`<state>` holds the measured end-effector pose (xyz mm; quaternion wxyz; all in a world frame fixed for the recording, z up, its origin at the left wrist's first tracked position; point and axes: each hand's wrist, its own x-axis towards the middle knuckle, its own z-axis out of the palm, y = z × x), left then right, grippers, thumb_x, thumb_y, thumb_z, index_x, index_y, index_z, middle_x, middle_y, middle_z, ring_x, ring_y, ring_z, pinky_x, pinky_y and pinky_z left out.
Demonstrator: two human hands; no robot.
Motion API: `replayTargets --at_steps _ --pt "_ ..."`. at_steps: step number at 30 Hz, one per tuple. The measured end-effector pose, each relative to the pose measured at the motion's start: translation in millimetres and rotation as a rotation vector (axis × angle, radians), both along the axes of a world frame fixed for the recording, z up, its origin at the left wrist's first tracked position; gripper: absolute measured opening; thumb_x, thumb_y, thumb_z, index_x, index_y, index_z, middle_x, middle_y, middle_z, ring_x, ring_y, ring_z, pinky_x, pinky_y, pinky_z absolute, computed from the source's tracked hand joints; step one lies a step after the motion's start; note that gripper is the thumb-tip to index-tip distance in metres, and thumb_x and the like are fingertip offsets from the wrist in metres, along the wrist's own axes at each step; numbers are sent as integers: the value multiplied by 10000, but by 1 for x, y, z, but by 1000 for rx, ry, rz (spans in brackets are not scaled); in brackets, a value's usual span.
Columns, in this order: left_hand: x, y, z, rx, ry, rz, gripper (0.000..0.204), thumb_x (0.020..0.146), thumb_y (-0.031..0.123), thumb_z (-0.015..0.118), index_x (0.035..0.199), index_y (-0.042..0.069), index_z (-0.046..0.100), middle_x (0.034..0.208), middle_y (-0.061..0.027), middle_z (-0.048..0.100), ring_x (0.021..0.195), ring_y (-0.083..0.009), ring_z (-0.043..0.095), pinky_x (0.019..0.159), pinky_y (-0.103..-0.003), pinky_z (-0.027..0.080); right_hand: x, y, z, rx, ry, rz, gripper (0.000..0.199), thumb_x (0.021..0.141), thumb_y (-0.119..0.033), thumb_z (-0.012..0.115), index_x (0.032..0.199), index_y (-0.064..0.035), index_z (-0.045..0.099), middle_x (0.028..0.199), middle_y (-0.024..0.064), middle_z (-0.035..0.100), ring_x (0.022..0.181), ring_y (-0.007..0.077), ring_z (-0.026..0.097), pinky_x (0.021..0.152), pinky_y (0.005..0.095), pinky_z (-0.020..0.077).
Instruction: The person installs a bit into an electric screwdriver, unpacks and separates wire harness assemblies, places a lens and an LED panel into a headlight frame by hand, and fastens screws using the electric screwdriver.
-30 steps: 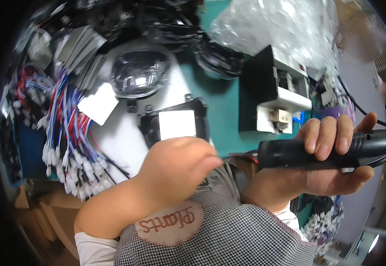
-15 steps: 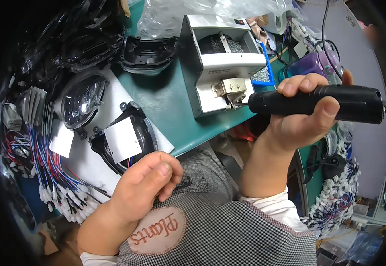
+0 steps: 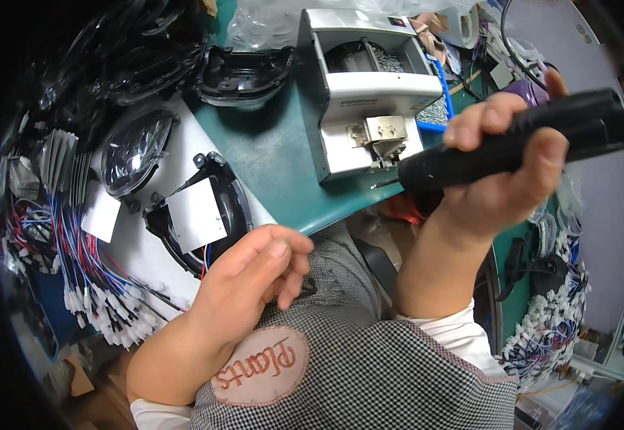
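Observation:
In my right hand is a black electric screwdriver, gripped around its body and tilted. Its thin bit points left, just below the metal outlet of a silver screw feeder. My left hand hovers at the table's front edge, fingers loosely curled and slightly apart, with nothing visible in it. Beyond it lies a black lamp housing with a white plate on top and thin wires coming out below. A clear-fronted lamp cover rests farther left on a white foam sheet.
Another black housing stands on the green table. Black housings pile up at the far left, above bundled wires with white connectors. A blue tray of screws is beside the feeder. More connector wires hang at right.
The screwdriver has tilted, its rear end rising and its bit drawing clear below the feeder outlet. My left hand has moved slightly right and up, its fingers loosening. The view has shifted a little.

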<state>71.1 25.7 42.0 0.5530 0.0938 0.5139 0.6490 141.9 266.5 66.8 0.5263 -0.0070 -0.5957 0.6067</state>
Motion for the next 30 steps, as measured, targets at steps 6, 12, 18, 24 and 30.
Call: replayTargets --at_steps 6,12,18,24,30 --pt "5 20 -6 -26 -61 -22 355 988 247 461 1217 -21 505 1045 -103 584 828 -138 563 698 -266 473 10 3 6 -223 210 452 625 920 -433 528 1351 -10 367 846 98 530 659 184 530 606 334 465" --pt "5 33 -6 -43 -111 -204 254 978 237 485 1085 17 553 928 -65 604 734 -119 561 635 -248 460 6 -17 8 -271 224 508 642 916 -442 529 1361 -10 361 845 90 529 657 177 530 592 330 457" --pt "9 27 -14 -39 -174 -37 239 975 181 458 1100 2 555 961 -73 585 790 -129 561 657 -255 462 5 2 3 -102 215 158 551 898 -447 572 1301 -94 444 837 105 576 646 203 563 584 330 480" --pt "9 27 -12 -39 -155 -97 302 992 208 418 1141 -21 544 1029 -91 567 864 -145 553 699 -261 466 -6 -4 0 54 61 -272 631 864 -461 618 1330 -105 384 778 97 582 587 190 568 555 312 486" --pt "10 26 -15 -21 -140 -82 323 997 242 425 1139 -23 545 1017 -95 572 850 -149 556 698 -262 469 -14 -2 -9 104 70 -309 659 852 -416 636 1321 -41 364 741 103 560 533 179 548 504 299 477"
